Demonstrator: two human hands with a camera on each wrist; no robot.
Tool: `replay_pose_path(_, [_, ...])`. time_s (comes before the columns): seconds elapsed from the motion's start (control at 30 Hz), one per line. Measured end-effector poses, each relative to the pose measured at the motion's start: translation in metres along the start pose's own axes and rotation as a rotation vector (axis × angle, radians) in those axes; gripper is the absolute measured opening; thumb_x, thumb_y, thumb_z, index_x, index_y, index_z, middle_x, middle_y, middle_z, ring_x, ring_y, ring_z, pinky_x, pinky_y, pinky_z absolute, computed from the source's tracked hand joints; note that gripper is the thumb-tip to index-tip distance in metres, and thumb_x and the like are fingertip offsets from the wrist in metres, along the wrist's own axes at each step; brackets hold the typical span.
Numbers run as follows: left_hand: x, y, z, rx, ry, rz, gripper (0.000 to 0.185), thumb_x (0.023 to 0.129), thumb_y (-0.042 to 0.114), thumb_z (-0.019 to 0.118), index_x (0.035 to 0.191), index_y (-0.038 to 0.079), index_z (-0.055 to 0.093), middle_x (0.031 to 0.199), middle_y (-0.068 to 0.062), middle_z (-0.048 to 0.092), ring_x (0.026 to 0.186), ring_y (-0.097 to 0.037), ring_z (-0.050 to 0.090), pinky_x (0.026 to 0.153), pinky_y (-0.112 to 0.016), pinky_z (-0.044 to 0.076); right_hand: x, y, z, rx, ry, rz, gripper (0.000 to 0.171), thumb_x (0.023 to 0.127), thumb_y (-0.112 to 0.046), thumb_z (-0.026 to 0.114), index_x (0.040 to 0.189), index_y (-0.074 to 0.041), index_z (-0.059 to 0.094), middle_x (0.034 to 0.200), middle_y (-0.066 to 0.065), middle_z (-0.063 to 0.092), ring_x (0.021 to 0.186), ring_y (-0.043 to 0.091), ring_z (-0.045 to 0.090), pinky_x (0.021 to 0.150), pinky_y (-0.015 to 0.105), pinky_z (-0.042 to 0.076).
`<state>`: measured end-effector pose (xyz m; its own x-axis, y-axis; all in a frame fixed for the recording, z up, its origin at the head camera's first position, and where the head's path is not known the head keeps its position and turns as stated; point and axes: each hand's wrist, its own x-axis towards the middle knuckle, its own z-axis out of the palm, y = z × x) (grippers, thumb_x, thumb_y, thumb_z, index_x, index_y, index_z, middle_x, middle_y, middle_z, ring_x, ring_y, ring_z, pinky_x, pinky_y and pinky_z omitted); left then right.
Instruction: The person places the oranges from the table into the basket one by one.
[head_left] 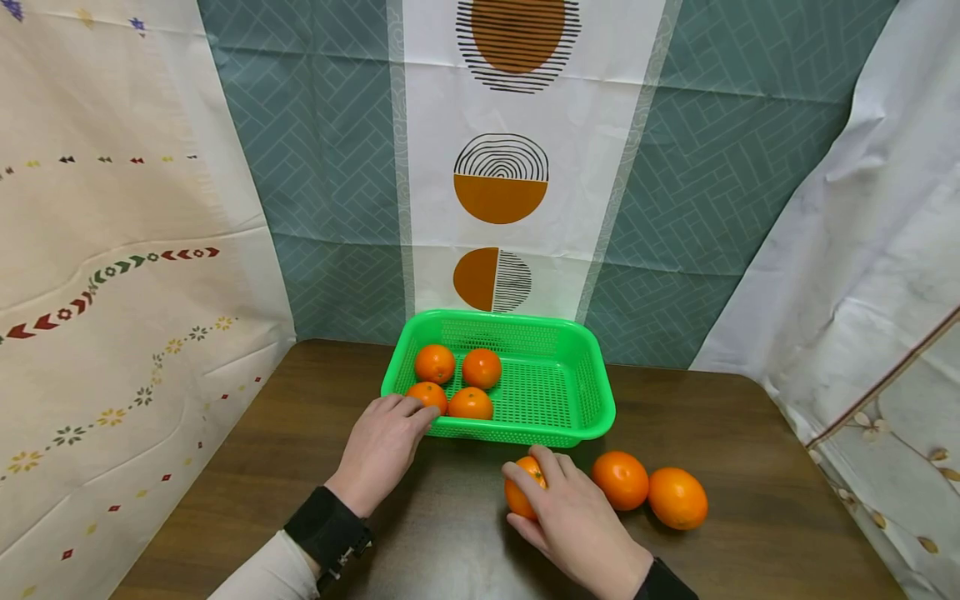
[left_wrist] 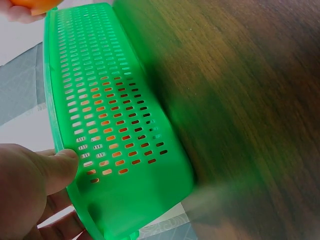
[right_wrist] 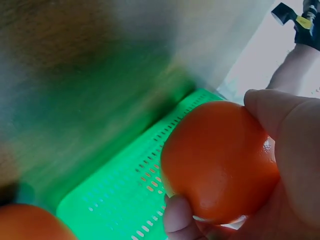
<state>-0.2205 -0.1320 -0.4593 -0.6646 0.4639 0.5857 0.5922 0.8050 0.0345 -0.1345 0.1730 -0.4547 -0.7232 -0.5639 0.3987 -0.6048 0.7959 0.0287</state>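
A green perforated plastic basket (head_left: 551, 429) stands on the table with several oranges (head_left: 482, 368) in its left half. My left hand (head_left: 386, 450) grips the basket's near-left rim; in the left wrist view the thumb (left_wrist: 62, 170) presses the outer side while the fingers reach over the edge. In front of the basket, my right hand (head_left: 577, 521) holds an orange (right_wrist: 220, 162) between thumb and fingers. That orange is in front of the basket's near wall in the right wrist view. Whether it touches the table cannot be told.
To the right of my right hand lie two more oranges, a nearer-left one (head_left: 620, 481) and a right one (head_left: 678, 498), side by side on the brown wooden table (head_left: 247, 492). Patterned cloth (head_left: 330, 167) hangs behind the table, with more cloth at both sides.
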Motion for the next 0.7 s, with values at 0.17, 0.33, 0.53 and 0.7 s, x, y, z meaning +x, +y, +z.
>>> replay_pose_path(0.17, [-0.001,-0.001,0.001,0.0,-0.002,-0.003,0.023,0.095,0.014,0.089,0.116,0.016,0.081,0.107,-0.002,0.076,0.101,-0.029,0.068,0.092,-0.046,0.058,0.001,0.0,-0.007,-0.003,0.02,-0.021,0.055,0.095,-0.046,0.089,0.14,-0.024,0.067,0.135,0.012,0.06,0.111,0.025,0.065,0.08,0.039,0.062])
replay_pose_path(0.33, [0.0,0.0,0.0,-0.004,-0.003,-0.004,0.023,0.095,0.014,0.089,0.116,0.017,0.081,0.107,-0.002,0.076,0.101,-0.029,0.068,0.092,-0.046,0.058,0.002,0.0,-0.015,0.001,0.03,-0.037,0.057,0.094,-0.046,0.09,0.14,-0.025,0.066,0.135,0.012,0.061,0.111,0.025,0.065,0.081,0.04,0.062])
replay_pose_path(0.53, [0.0,0.0,-0.001,-0.004,-0.007,-0.004,0.023,0.095,0.014,0.089,0.116,0.016,0.081,0.108,-0.002,0.076,0.101,-0.03,0.068,0.093,-0.046,0.058,0.005,0.0,-0.025,0.005,0.055,-0.044,0.058,0.092,-0.046,0.091,0.14,-0.025,0.065,0.134,0.012,0.061,0.11,0.025,0.065,0.08,0.041,0.062])
replay_pose_path(0.7, [0.0,0.0,0.0,0.0,-0.009,-0.005,0.023,0.095,0.013,0.089,0.116,0.016,0.081,0.107,-0.003,0.076,0.1,-0.03,0.068,0.092,-0.047,0.058,0.009,0.002,-0.034,0.009,0.064,-0.044,0.06,0.092,-0.046,0.091,0.142,-0.025,0.065,0.136,0.014,0.061,0.113,0.028,0.067,0.085,0.043,0.064])
